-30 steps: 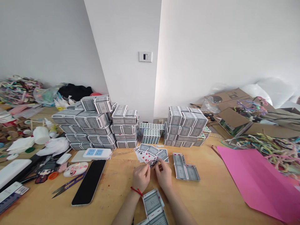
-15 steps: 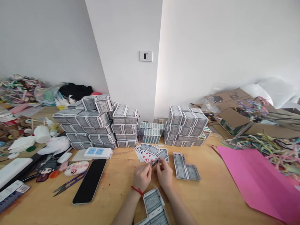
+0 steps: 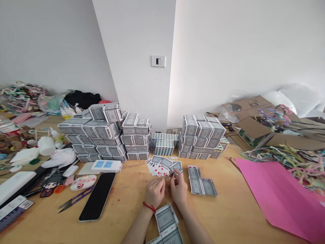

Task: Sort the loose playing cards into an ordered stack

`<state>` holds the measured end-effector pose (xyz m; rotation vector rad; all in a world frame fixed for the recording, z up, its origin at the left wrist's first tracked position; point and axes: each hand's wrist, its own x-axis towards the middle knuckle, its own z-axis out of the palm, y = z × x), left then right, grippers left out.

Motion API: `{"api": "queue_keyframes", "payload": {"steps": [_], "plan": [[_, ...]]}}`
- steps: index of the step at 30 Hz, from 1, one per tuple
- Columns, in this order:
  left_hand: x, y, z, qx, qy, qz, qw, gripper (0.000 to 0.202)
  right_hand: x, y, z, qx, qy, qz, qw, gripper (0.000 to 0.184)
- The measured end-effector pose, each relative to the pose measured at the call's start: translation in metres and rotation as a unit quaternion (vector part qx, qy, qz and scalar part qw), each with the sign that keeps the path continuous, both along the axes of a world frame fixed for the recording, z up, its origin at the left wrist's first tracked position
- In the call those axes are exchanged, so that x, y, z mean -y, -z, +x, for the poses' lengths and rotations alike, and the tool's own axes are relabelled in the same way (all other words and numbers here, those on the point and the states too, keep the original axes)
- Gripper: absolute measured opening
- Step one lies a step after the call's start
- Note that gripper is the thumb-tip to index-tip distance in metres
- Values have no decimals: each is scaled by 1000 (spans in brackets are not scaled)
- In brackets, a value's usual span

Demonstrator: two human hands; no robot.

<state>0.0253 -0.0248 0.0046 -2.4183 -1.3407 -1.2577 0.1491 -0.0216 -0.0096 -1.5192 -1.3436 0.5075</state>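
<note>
My left hand (image 3: 155,191) and my right hand (image 3: 178,188) meet at the fingertips over the wooden table, both closed in a pinch on a playing card (image 3: 170,174) seen nearly edge-on. A red cord circles my left wrist. Just beyond the fingers lie loose playing cards (image 3: 160,169), some face up with red hearts, others back up. Between my forearms sits a folded-card piece (image 3: 166,218) with grey patterned backs, its lower end cut off by the frame. Another joined card piece (image 3: 201,183) rests to the right of my right hand.
Tall stacks of card blocks (image 3: 104,132) stand at the back left, more blocks (image 3: 203,135) at the back right, card decks (image 3: 164,147) between them. A phone (image 3: 97,196), scissors (image 3: 76,199) and a power strip (image 3: 106,165) lie left; pink paper (image 3: 276,196) lies right.
The card between my fingertips has turned and now shows more edge-on. Both hands have shifted very slightly; the things on the table stay put.
</note>
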Motion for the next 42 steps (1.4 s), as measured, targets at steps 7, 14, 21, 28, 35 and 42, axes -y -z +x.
{"api": "queue_keyframes", "payload": {"steps": [7, 14, 21, 28, 35, 42], "plan": [[0, 1, 0, -1, 9, 9, 1000, 26, 2, 0, 1, 15, 19, 5, 1000, 31], [0, 1, 0, -10, 11, 14, 1000, 26, 1, -2, 2, 4, 12, 11, 1000, 33], [0, 1, 0, -13, 14, 8, 1000, 26, 2, -3, 4, 45, 22, 31, 998, 32], [2, -2, 0, -37, 36, 24, 998, 28, 2, -3, 5, 35, 43, 54, 997, 29], [4, -7, 0, -61, 52, 45, 996, 32, 3, -9, 6, 28, 73, 81, 994, 26], [1, 1, 0, 21, 19, -23, 999, 26, 0, -15, 7, -83, 4, 33, 996, 27]]}}
